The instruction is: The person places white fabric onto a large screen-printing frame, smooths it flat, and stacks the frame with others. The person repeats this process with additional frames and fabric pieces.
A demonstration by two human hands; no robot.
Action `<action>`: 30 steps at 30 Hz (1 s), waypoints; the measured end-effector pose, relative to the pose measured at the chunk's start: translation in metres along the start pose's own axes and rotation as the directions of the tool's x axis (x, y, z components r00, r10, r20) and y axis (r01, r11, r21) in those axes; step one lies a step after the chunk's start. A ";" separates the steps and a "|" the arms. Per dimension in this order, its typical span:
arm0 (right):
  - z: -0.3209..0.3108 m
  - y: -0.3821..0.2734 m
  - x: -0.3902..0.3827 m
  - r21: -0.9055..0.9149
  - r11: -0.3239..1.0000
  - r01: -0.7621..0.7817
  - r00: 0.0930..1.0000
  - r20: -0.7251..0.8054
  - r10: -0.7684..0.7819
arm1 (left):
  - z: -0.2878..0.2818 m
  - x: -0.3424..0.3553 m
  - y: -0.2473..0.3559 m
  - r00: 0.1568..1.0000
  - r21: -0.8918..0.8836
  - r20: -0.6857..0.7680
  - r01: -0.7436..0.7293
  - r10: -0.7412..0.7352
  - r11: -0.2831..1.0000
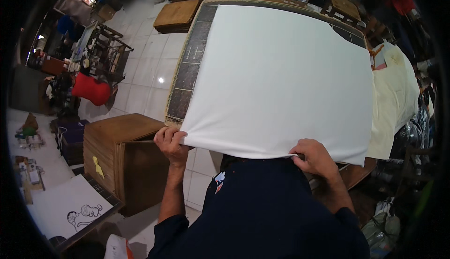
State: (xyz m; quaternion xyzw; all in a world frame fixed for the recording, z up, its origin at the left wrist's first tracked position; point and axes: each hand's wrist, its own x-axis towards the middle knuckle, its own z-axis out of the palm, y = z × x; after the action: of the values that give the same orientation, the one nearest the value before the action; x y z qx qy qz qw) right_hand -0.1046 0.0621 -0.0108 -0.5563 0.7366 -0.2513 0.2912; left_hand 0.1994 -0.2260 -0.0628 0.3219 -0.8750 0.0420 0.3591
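Head view: the left grip pinches the near left corner of the white fabric, the right grip its near edge; beyond both, it covers most of the tabletop. Uneven pulling between the grips could skew it or leave creases.

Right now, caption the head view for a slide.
White cloth over a table, left hand and right hand gripping its near edge.

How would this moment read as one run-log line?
left hand: grips near-left corner of white cloth | right hand: grips near edge | white cloth: spread over dark-topped table
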 end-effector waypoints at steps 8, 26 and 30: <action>-0.012 -0.022 0.079 -0.050 0.999 -0.017 0.999 0.043 0.019 | 0.015 -0.030 -0.034 1.000 -0.037 -0.010 -0.019 0.019 0.999; 0.079 -0.044 0.363 -0.667 0.740 -0.090 0.942 -0.299 -0.155 | 0.019 -0.037 -0.066 0.996 -0.383 0.028 -0.064 0.081 0.922; 0.112 -0.078 0.312 -0.689 0.719 0.087 0.944 -0.173 -0.281 | 0.021 -0.035 -0.072 0.992 -0.424 0.056 -0.078 0.112 0.902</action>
State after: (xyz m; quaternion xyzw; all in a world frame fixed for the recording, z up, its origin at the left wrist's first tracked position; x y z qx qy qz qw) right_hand -0.0384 -0.2639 -0.0824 -0.6558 0.7497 -0.0681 -0.0574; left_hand 0.2486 -0.2708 -0.1124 0.1951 -0.8918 -0.1431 0.3824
